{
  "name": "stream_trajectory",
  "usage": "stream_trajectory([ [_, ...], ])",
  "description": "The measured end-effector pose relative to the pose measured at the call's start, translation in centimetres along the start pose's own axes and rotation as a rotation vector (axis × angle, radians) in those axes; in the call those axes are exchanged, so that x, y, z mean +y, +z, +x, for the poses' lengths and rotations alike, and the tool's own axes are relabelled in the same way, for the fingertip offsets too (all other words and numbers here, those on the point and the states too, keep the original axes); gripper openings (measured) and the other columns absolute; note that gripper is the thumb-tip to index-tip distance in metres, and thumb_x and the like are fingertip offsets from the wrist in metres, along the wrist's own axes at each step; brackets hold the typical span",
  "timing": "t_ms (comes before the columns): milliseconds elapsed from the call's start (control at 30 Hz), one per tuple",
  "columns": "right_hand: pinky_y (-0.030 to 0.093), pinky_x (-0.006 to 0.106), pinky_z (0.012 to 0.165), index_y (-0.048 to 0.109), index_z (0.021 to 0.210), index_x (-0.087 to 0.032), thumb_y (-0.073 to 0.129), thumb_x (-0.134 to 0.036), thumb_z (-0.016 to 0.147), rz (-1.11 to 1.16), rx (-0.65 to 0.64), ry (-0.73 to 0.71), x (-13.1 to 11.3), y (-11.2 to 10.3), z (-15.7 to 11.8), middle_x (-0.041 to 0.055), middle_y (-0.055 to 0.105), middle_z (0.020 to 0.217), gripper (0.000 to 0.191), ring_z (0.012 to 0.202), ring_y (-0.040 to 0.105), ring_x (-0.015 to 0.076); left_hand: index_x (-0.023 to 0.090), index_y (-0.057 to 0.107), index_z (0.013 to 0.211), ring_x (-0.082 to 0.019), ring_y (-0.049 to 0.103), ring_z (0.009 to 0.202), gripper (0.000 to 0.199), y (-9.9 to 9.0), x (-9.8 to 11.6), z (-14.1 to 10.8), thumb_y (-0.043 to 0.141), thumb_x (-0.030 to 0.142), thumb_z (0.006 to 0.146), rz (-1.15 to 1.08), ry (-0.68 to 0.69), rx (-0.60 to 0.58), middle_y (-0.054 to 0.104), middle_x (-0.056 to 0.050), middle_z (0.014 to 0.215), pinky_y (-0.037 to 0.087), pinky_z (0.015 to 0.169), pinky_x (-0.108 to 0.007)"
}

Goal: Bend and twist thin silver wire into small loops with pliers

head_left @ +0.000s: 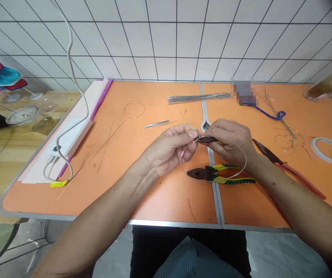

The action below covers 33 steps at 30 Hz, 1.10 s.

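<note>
Above the orange table, my left hand (173,146) pinches a thin wire (245,154) between thumb and fingers. The wire bends in a wide loop around the front of my right hand (232,137). That hand is closed around small pliers (208,139), whose dark jaws meet the wire at my left fingertips; most of their handles are hidden in the palm. A small pink piece (182,153) shows below my left fingers. Directly below my hands lie pliers with yellow-green handles (220,173). To the right of my right wrist are red-handled pliers (287,166).
A bundle of straight wires (199,98) lies at the back, with a shorter bundle (157,124) nearer. A white roll of tape (330,150) and tangled wire (291,141) are at right. A white power strip (75,141) with its cable lies at left.
</note>
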State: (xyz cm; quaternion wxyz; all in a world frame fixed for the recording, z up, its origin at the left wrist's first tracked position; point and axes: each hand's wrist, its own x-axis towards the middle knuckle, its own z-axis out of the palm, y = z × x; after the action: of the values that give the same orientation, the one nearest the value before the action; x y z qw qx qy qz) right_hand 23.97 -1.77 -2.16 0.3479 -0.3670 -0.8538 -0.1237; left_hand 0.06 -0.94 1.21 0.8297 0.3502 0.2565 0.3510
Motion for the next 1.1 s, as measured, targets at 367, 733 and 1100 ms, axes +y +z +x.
stream_trajectory([
  [367, 0.041, 0.036, 0.065, 0.079, 0.091, -0.025, 0.070, -0.031, 0.112, -0.143, -0.013, -0.004, 0.0, -0.8, 0.1, 0.0032, 0.080, 0.089, 0.024, 0.075, 0.068, 0.0176, 0.016, 0.077, 0.084, -0.007, 0.053, 0.048, 0.031, -0.2, 0.2, -0.1, 0.098, 0.039, 0.085, 0.211, 0.153, 0.026, 0.066, 0.002, 0.062, 0.042, 0.047, -0.020],
  [733, 0.033, 0.039, 0.063, 0.076, 0.087, -0.026, 0.067, -0.035, 0.114, -0.217, -0.076, 0.026, 0.1, -1.3, 0.2, 0.0018, 0.077, 0.082, 0.029, 0.071, 0.062, 0.0179, 0.017, 0.074, 0.082, -0.008, 0.053, 0.048, 0.033, 0.1, 0.2, -0.2, 0.098, 0.039, 0.085, 0.262, 0.149, 0.094, 0.067, 0.002, 0.062, 0.041, 0.048, -0.022],
  [1100, 0.029, 0.038, 0.062, 0.075, 0.085, -0.025, 0.068, -0.030, 0.112, -0.296, -0.047, -0.051, 0.5, -1.5, 0.2, 0.0014, 0.074, 0.076, 0.028, 0.068, 0.057, 0.0176, 0.016, 0.072, 0.079, -0.007, 0.053, 0.048, 0.031, 0.0, 0.1, -0.2, 0.096, 0.034, 0.085, 0.261, 0.161, 0.102, 0.067, 0.001, 0.062, 0.042, 0.047, -0.020],
])
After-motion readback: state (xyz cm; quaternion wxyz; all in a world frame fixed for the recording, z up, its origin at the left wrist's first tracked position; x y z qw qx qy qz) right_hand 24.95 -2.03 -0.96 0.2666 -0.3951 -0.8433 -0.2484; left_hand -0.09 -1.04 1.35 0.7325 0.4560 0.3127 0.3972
